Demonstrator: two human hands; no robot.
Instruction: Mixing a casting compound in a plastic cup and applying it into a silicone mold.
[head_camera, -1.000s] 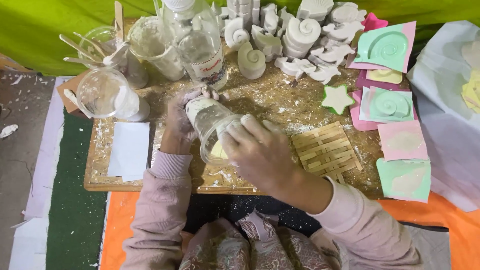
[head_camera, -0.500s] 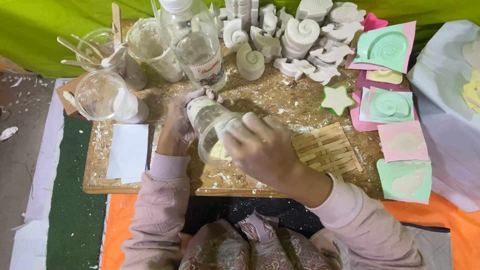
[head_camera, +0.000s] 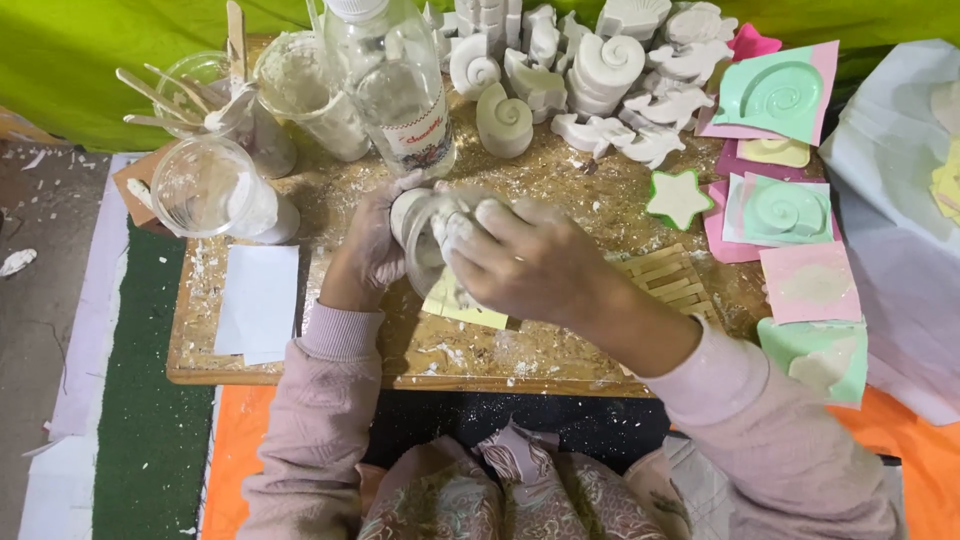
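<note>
Head view, left hand (head_camera: 372, 245) and right hand (head_camera: 525, 262) clasped around plaster-smeared cup (head_camera: 420, 235), cup's contents hidden.

Soft, even light falls from above, bright enough to show every crumb on the counter (head_camera: 330, 350). Shadows are faint and short, pooling just under the white shell casts (head_camera: 610, 65) and beneath the forearms. A mild sheen sits on the clear plastic bottle (head_camera: 395, 90) and the clear cup (head_camera: 205, 190). Focus is crisp at the centre; the right hand (head_camera: 520, 265) looks slightly soft. The corners bow a little.
</note>
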